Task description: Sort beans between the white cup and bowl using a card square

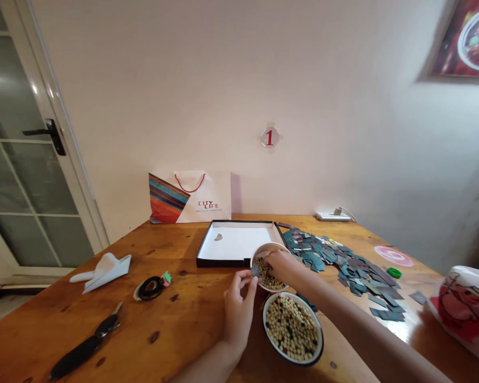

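Note:
My left hand [238, 303] pinches a small dark grey piece [255, 272], flat like card, between thumb and fingers. It is at the near left side of a white tub [277, 247] partly filled with pale and dark beans. My right hand [284, 265] reaches into that tub from the right, fingers bent among the beans; the fingertips are hidden, so what they grip does not show. Just nearer to me stands a dark-rimmed white bowl [292, 329] full of similar beans. Behind the tub lies a shallow black-edged box lid [243, 239] with a small greyish scrap [218, 237] in it.
A heap of dark flat pieces [323, 255] spreads at right, near a green ring [394, 273] and a plastic-wrapped pack [467, 308]. At left are a folding knife [88, 343], hair ties [150, 288] and crumpled white paper [106, 270]. A paper bag [207, 186] stands against the wall.

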The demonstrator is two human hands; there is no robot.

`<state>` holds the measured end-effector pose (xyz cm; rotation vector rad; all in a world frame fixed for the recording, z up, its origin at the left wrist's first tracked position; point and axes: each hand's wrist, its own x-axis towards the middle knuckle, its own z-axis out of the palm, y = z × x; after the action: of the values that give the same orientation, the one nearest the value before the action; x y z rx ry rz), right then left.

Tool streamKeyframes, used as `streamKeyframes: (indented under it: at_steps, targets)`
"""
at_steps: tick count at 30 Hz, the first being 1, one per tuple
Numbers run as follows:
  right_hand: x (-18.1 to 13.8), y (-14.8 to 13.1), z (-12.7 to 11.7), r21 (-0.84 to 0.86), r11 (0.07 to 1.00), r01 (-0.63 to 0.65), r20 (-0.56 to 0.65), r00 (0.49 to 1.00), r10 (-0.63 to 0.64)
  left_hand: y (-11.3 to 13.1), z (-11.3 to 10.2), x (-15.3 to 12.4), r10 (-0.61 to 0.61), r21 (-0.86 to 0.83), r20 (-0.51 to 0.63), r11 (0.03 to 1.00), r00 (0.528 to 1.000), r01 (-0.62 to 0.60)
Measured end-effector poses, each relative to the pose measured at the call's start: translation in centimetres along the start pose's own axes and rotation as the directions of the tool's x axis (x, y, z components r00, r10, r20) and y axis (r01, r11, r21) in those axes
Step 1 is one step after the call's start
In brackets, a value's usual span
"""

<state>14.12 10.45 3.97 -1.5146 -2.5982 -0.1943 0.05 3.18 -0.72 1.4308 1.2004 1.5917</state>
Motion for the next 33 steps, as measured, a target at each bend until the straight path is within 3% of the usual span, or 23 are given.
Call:
streamKeyframes:
  at_steps: [11,20,33]
  targets:
    - [-0.3,-0.3,0.5,0.012,0.998,0.068,-0.104,0.992,-0.066,0.2,0.0,-0.1,0.019,-0.027,-0.009,0.999,1.000,-0.019]
    - [-1.3,-1.2,-0.9,0.050,0.981,0.187,-0.260,0.951,-0.168,0.8,0.0,-0.2,-0.002,-0.082,-0.025,0.997,1.000,0.000]
    - [-2.2,-1.8,-0.1,-0.001,0.985,0.174,-0.366,0.916,-0.162,-0.8,-0.1,0.4,-0.001,-0.116,0.032,0.993,0.999,0.005]
